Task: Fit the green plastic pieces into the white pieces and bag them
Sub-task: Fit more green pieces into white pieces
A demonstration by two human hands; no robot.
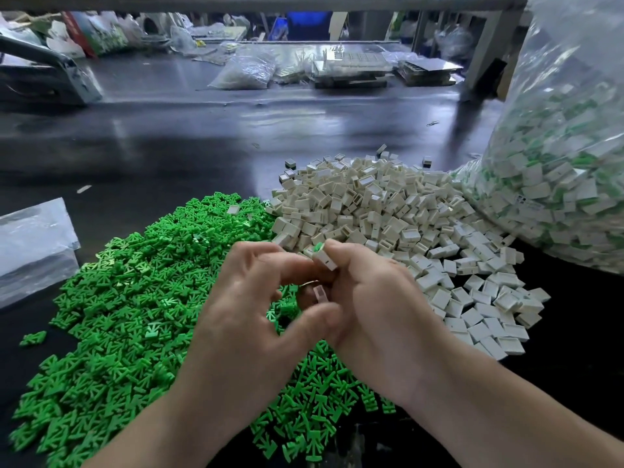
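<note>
1. On the dark, glossy table [169,136], near edge: a green pile [135,298] of small forked pieces lies to the left. A white pile [388,211] of boxy shells lies to the right, and the two heaps touch where they meet.
2. Above the seam between the heaps, the right hand [374,305] pinches a white piece [323,260] at its fingertips. A green piece [318,246] sits at the top of that shell; how far in it sits cannot be told.
3. The left hand [246,315] is curled, its forefinger tip against the same white piece and its thumb bent below.
4. A second shell [320,294] shows lower down between the hands; which hand holds it is unclear.
5. At the right, a big bag [567,163] of clear film stands against the white pile, filled with white-and-green parts.
6. At the left edge lies a flat bag [33,238].
7. Across the table are a far bag [246,72] of pale parts and stacked trays [351,67], with a grey post [486,52] rising beside them.
</note>
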